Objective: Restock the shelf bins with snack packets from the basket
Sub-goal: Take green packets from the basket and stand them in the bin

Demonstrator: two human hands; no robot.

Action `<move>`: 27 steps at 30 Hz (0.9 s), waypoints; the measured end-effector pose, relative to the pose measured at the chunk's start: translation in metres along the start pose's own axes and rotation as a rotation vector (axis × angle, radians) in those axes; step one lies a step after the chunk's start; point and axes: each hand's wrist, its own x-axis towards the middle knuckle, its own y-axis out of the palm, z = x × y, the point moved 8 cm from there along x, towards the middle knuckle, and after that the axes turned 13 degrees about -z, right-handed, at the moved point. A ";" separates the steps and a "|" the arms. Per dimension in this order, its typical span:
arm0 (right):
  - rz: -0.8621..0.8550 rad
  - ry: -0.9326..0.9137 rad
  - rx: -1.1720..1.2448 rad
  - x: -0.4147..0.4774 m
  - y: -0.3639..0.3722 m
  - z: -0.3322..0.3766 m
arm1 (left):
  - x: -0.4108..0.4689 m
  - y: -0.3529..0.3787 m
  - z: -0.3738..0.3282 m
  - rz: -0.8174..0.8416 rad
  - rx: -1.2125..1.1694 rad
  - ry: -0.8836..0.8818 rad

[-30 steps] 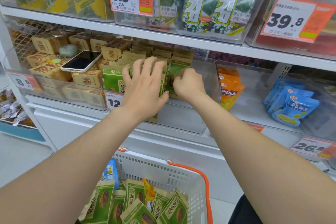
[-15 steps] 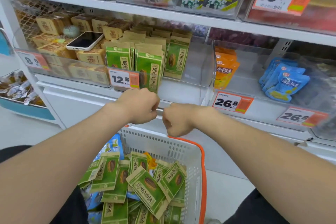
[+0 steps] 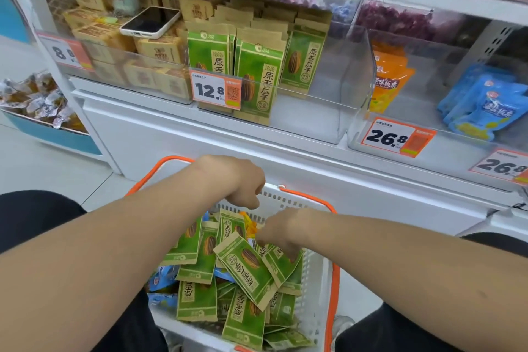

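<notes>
1. Basket [image 3: 321, 280]: below and in front of the shelf; snack packets [image 3: 245, 268] heaped inside.
2. Middle bin [image 3: 337, 80]: upright packets [image 3: 257, 77] in rows at its left; price tag [image 3: 215, 89] on its front wall.
3. Left bin [image 3: 114, 51]: stacked boxes [image 3: 160, 48], phone [image 3: 150, 22] lying on top.
4. Right bin [image 3: 457, 151]: pouches [image 3: 390, 80] at its left end.
</notes>
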 end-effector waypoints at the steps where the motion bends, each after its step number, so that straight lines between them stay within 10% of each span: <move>1: 0.007 -0.003 0.034 0.001 0.005 0.003 | 0.002 0.001 -0.001 -0.005 -0.003 0.005; 18: -0.166 -0.212 -0.258 0.024 0.053 0.027 | 0.011 0.002 -0.020 -0.001 0.020 0.037; 27: -0.449 0.171 0.505 -0.007 -0.022 -0.042 | 0.007 -0.009 -0.008 0.016 -0.039 -0.110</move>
